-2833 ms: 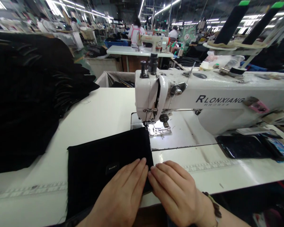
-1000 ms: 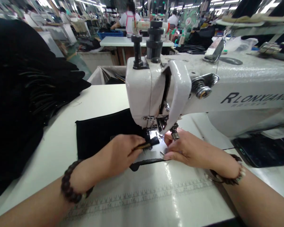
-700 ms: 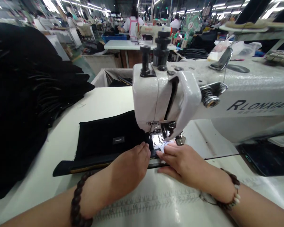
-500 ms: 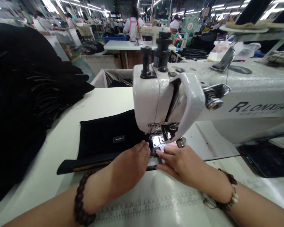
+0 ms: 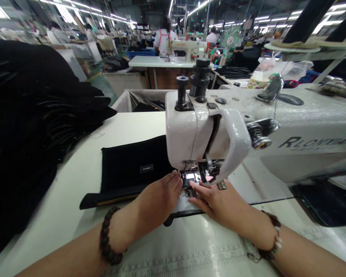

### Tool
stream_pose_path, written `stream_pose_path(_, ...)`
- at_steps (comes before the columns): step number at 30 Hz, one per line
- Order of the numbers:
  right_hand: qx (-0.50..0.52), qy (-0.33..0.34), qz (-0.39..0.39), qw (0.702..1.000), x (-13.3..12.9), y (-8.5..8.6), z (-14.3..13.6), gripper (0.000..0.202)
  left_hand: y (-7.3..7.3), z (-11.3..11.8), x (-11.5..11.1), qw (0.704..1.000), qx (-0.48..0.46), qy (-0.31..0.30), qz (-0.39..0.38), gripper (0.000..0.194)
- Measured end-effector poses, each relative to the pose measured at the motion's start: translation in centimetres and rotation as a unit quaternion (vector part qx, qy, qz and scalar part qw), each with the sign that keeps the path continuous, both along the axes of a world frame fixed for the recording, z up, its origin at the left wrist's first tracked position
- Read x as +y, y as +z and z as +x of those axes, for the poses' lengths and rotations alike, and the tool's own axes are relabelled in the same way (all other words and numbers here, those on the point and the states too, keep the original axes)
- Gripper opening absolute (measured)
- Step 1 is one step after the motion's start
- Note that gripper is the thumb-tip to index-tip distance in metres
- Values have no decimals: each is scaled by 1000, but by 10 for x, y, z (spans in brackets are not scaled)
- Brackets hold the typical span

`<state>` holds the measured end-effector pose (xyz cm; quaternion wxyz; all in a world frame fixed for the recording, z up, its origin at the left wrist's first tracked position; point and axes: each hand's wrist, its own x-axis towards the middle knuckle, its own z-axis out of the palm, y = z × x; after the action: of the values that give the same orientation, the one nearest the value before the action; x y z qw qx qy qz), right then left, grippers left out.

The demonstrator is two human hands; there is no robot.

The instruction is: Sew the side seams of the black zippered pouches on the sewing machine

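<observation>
Bench [image 5: 127, 125] carries a printed ruler [image 5: 167, 266] along its near edge. Left hand [image 5: 163, 194] lies flat on black fabric [image 5: 127, 157], partly beneath the sewing machine [image 5: 181, 132]; right hand [image 5: 219, 202], thumb and forefinger spread, touches the fabric's near edge. Black heap [image 5: 25, 127] covers the left edge; bin [image 5: 121, 102] stands beyond the far edge.

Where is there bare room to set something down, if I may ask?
Bare tabletop lies between fabric pile, black panel and sewing machine, and on the printed ruler between the forearms. Left hand and right hand crowd the metal plate.
</observation>
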<state>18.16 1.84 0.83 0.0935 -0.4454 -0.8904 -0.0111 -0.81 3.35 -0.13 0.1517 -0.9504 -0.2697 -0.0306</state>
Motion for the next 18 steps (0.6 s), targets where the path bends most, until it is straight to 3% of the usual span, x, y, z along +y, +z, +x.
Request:
stream_pose_path(13, -12, -12, -17, 1000, 5, 1, -1, 27, 2, -3, 9, 999, -35, 11, -35, 40)
stream_pose_path(18, -1, 11, -28, 1000, 3, 1, -1, 32, 3, -5, 4, 999, -41, -21, -24, 38)
